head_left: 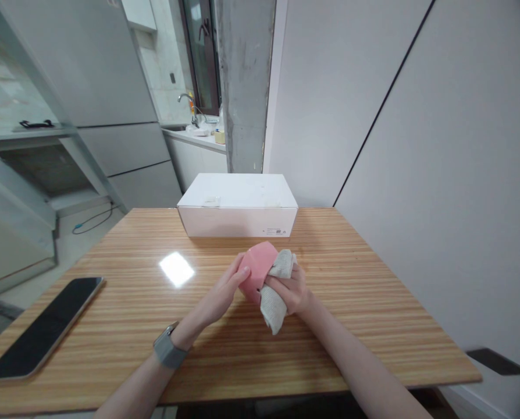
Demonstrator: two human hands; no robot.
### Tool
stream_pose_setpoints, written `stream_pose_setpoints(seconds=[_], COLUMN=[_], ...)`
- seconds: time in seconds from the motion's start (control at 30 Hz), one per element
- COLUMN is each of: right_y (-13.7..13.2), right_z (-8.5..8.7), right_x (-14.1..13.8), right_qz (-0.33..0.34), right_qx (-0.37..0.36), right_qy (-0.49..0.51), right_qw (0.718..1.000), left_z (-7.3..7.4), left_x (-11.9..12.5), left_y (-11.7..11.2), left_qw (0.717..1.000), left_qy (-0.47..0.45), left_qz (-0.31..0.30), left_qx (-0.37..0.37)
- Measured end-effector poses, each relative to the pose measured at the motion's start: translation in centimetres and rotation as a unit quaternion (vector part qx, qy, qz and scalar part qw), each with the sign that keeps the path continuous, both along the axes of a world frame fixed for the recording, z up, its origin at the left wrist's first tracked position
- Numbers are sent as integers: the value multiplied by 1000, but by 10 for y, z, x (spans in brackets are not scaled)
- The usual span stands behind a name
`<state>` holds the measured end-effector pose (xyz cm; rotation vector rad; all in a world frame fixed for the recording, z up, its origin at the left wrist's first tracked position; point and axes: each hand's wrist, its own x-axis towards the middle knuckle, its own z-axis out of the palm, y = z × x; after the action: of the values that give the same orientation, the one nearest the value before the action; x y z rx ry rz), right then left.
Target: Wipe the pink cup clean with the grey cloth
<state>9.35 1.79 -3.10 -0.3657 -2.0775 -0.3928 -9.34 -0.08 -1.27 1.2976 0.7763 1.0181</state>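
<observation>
Above the middle of the wooden table (pixel 338 279), my two hands hold a glossy pink object (pixel 257 269), perhaps a rounded box or cup. My left hand (pixel 224 288) grips its left side with the fingers, and a grey smartwatch (pixel 168 347) sits on that wrist. My right hand (pixel 289 288) presses a crumpled grey-white cloth (pixel 272 307) against the pink object's right side. The cloth hides that side and my right palm.
A white cardboard box (pixel 237 224) stands at the table's far edge. A large black phone or tablet (pixel 46 327) lies face up near the left edge. Behind the table are a concrete column (pixel 245 87) and a counter with a tap (pixel 189 105).
</observation>
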Motion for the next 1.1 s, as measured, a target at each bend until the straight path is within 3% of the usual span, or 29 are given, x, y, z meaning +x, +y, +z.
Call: stream_pose_setpoints(seconds=[0.17, 0.27, 0.4, 0.57, 0.7, 0.87, 1.1], right_y=[1, -4, -14, -14, -8, -3, 3], right_z=[-2, 5, 12, 10, 6, 1, -9], right_x=[4, -3, -16, -20, -14, -8, 6], right_qz=[-41, -31, -12, 2, 34, 10, -37], right_qx=[-22, 36, 89, 69, 65, 45, 10], right_qy=[2, -49, -105, -96, -55, -8, 46], right_qw=[999, 998, 990, 993, 996, 999, 998], left_z=[1, 2, 8, 14, 15, 17, 15], left_x=[-1, 0, -1, -4, -3, -1, -3], left_y=[-1, 2, 5, 5, 2, -2, -4], left_qw=[997, 998, 993, 989, 984, 987, 997], left_qy=[-63, -51, 42, 133, 146, 111, 39], left_qz=[-49, 16, 106, 45, 43, 43, -11], left_qx=[-18, -17, 7, 54, 96, 107, 68])
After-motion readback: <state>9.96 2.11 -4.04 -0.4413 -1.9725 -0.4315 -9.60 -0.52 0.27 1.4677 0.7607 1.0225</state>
